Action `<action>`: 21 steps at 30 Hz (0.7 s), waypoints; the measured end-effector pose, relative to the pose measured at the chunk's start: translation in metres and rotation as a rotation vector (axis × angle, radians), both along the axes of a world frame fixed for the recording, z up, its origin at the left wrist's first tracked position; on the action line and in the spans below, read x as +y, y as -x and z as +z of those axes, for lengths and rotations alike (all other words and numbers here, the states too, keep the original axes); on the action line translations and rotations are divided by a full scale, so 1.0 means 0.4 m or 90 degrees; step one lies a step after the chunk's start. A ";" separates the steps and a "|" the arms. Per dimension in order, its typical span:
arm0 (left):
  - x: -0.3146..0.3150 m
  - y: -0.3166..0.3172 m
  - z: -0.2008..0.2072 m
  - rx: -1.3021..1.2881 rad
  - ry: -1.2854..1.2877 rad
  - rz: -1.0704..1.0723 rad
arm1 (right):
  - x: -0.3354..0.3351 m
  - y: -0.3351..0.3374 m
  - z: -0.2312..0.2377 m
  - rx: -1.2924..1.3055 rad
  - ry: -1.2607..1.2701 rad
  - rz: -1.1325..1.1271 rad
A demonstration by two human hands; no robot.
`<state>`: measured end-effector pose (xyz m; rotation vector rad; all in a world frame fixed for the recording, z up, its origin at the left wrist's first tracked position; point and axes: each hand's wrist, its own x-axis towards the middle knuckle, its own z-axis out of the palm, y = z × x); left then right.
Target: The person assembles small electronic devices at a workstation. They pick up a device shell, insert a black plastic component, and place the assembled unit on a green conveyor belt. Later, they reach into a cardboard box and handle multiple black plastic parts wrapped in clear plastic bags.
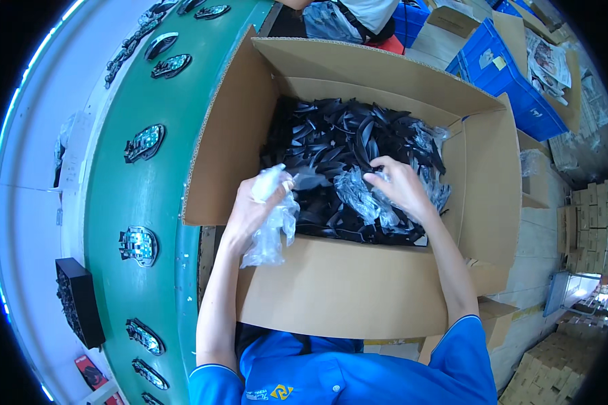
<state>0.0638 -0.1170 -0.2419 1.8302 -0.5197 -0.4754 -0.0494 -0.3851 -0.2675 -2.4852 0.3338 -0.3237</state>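
Observation:
An open cardboard box (338, 287) in front of me holds a heap of black curved plastic pieces (327, 145). Crumpled clear plastic bags (271, 233) are gripped in my left hand (246, 212), above the box's near left corner. Over the heap, my right hand (405, 192) has its thumb and forefinger apart, with nothing visible between them; its other fingers are partly hidden. Just beside its thumb, more crumpled clear plastic (358, 196) lies on the pieces. Further clear plastic (436, 185) rests along the box's right side.
Left of the box runs a green work surface (182, 135) carrying several circuit-board assemblies (139, 246). A black bin (81, 302) of small parts stands at its left edge. Blue crates (507, 74) stand at far right, near stacked cartons (594, 216). Another person (358, 20) sits beyond the box.

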 end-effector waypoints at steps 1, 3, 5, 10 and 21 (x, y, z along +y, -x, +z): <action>0.006 -0.021 -0.037 -0.125 -0.035 -0.035 | 0.020 -0.014 -0.004 -0.011 0.053 0.001; 0.008 -0.022 -0.066 -0.287 -0.092 -0.007 | 0.029 -0.038 -0.040 -0.003 0.086 0.024; -0.004 -0.001 -0.046 -0.263 0.045 0.010 | 0.013 -0.045 -0.065 0.023 0.105 0.042; -0.002 0.021 0.040 -0.067 0.155 0.132 | 0.004 -0.026 -0.014 -0.091 0.057 0.062; -0.056 0.013 0.023 -0.253 0.056 0.077 | 0.010 0.073 0.077 -0.202 0.051 -0.072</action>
